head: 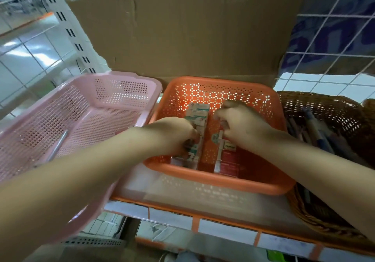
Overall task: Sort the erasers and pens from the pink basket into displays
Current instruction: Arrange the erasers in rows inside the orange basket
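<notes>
The pink basket (113, 91) stands at the left with one silver pen (57, 146) lying on its floor. Beside it the orange basket (219, 182) holds two rows of boxed erasers: a white-and-green row (197, 112) and a red-and-white row (228, 161). My left hand (172, 135) reaches into the orange basket, fingers curled on a white-and-green eraser of the left row. My right hand (243, 126) rests over the right row, fingers bent down onto an eraser there. What the fingertips pinch is partly hidden.
A brown wicker basket (324, 107) with several pens stands at the right. Torn cardboard (182, 28) rises behind the baskets. White wire grid panels flank both sides. The shelf's orange front edge (194, 224) runs below the baskets.
</notes>
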